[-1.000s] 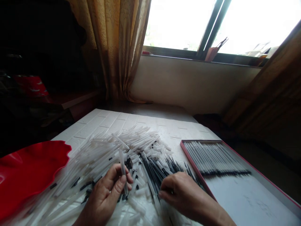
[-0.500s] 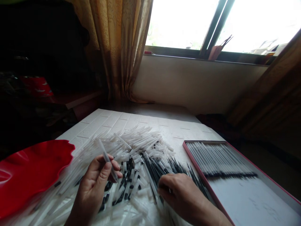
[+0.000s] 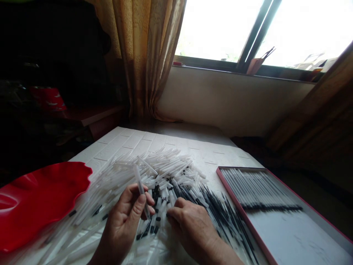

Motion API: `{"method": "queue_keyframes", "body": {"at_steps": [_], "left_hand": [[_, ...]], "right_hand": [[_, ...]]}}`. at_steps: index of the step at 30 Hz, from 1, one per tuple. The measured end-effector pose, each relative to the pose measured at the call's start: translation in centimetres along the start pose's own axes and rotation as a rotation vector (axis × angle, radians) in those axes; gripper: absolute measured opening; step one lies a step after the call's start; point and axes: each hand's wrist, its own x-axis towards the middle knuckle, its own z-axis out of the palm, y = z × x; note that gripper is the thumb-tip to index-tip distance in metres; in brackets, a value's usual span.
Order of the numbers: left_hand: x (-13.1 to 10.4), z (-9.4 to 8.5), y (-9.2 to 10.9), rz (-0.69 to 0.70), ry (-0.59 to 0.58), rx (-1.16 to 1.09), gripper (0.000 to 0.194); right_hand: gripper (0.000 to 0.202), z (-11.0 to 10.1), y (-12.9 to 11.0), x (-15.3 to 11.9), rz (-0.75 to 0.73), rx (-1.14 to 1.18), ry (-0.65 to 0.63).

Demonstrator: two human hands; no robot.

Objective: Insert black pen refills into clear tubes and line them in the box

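My left hand (image 3: 122, 221) pinches a translucent white pen barrel (image 3: 139, 179) between thumb and fingers, tilted with its upper end pointing up and left. Just to its right, my right hand (image 3: 193, 225) is low over the pile with fingers curled together; whatever is between them is hidden. Between the hands lie small clear caps with black ends (image 3: 158, 218). Behind them is a heap of loose translucent barrels (image 3: 165, 163). Thin dark pointed rods (image 3: 220, 209), like pen refills, lie fanned out to the right of my right hand.
At right is a shallow box with a pink rim (image 3: 228, 187), holding a row of assembled-looking pens (image 3: 259, 187). A red wavy-edged tray (image 3: 41, 198) stands at left. Everything rests on a white brick-patterned tabletop (image 3: 138, 138). Beyond are a curtain (image 3: 143, 55) and a window.
My right hand has moved left, from the dark rods to the small caps, closer to my left hand. My left hand, still holding the barrel, appears farther right; the view has shifted slightly.
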Motion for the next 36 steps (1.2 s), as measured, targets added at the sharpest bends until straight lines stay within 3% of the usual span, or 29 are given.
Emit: {"method": "queue_keyframes", "body": {"at_steps": [11, 15, 17, 20, 28, 32, 36], "left_hand": [[0.1, 0.4, -0.6, -0.131, -0.045, -0.016, 0.043], [0.7, -0.3, -1.5, -0.190, -0.082, -0.031, 0.052], [0.8, -0.6, -1.7, -0.213, -0.086, -0.025, 0.056], [0.8, -0.6, -1.4, -0.243, -0.058, -0.024, 0.056], [0.0, 0.4, 0.0, -0.225, 0.041, -0.071, 0.055], [-0.3, 0.6, -0.2, -0.218, 0.036, -0.068, 0.053], [-0.6, 0.9, -0.2, -0.198, 0.017, -0.051, 0.051]], "right_hand": [[0.014, 1.4, 0.5, 0.5, -0.005, 0.169, 0.126], [0.013, 1.2, 0.8, -0.2, 0.036, 0.625, 0.199], [0.011, 1.0, 0.8, -0.6, 0.076, 0.949, 0.177], [0.012, 1.0, 0.6, -0.8, 0.105, 1.213, 0.114], [0.037, 4.1, 0.3, -0.5, 0.054, 1.554, -0.025], [0.038, 5.0, 0.0, -0.5, 0.025, 1.642, -0.038], [0.038, 5.4, -0.4, -0.6, 0.086, 1.644, 0.008]]}}
